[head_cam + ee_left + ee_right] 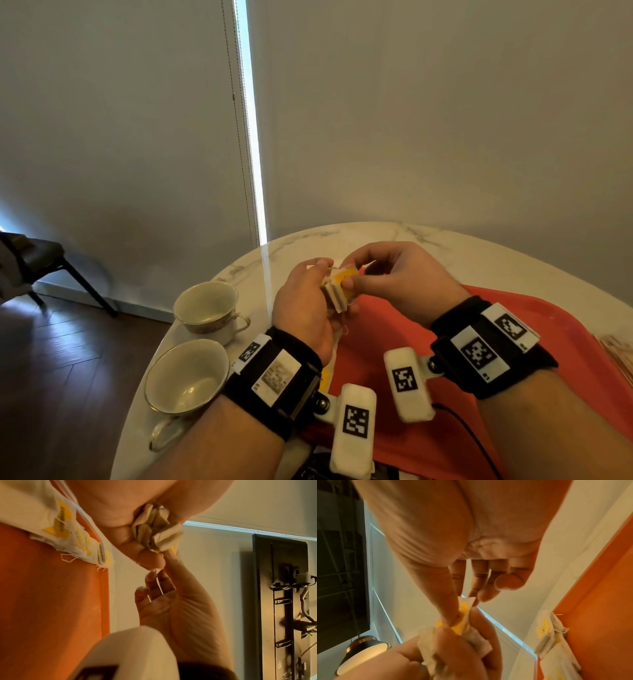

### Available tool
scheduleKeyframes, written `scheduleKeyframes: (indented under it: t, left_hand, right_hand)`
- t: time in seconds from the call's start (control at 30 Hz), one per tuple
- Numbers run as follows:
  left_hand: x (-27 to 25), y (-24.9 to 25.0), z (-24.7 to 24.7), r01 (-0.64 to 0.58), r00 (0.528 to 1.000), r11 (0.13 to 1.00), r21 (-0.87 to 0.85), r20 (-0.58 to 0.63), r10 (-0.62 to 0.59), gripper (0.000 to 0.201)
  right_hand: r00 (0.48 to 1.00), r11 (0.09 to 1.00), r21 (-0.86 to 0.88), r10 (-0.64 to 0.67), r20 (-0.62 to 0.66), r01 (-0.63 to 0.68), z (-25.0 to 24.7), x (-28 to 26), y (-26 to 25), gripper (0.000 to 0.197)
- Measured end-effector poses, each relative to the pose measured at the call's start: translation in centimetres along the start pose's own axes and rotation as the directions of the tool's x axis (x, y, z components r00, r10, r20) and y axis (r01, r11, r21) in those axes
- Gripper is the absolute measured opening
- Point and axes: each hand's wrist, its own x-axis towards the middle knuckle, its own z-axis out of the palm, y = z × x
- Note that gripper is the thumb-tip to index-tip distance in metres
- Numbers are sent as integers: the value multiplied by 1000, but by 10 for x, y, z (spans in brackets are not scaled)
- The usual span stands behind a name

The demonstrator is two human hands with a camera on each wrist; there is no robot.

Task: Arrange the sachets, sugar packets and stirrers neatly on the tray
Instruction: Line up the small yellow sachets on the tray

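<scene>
The left hand (303, 301) is curling its fingers round a bunch of sachets (337, 289), white with yellow labels, holding them above the near-left edge of the orange tray (565, 329). The right hand (399, 279) is pinching the top of that bunch between thumb and forefinger, its other fingers loosely bent. Below the left hand, more sachets (68, 534) are lying on the tray's rim. To the left of the left hand, two empty cups (205, 306) are standing on the marble desk (376, 233).
</scene>
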Motion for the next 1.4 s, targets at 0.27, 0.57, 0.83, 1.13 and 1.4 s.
scheduleKeyframes:
  t: [0.27,0.57,0.83,1.13,1.4]
  left_hand:
    - [-2,-1,3,28,997,999,-41,66,-25,27]
    - [5,-5,-3,-22,1000,1000,-16,0,22,22]
    - [6,-9,-4,-106,987,986,131,137,87,28]
    - [9,-7,-6,-204,978,960,194,92,189,1]
    - [16,-4,-10,-259,963,953,155,-36,268,3]
  right_hand:
    - [993,989,127,-61,-97,73,-6,5,9,11]
    - [968,967,249,17,-249,48,-12,5,8,10]
    - [994,930,368,44,-102,-3,-11,4,6,11]
    - [992,903,430,67,-105,-15,-7,5,5,30]
    - [941,850,509,271,-204,-134,1,14,7,30]
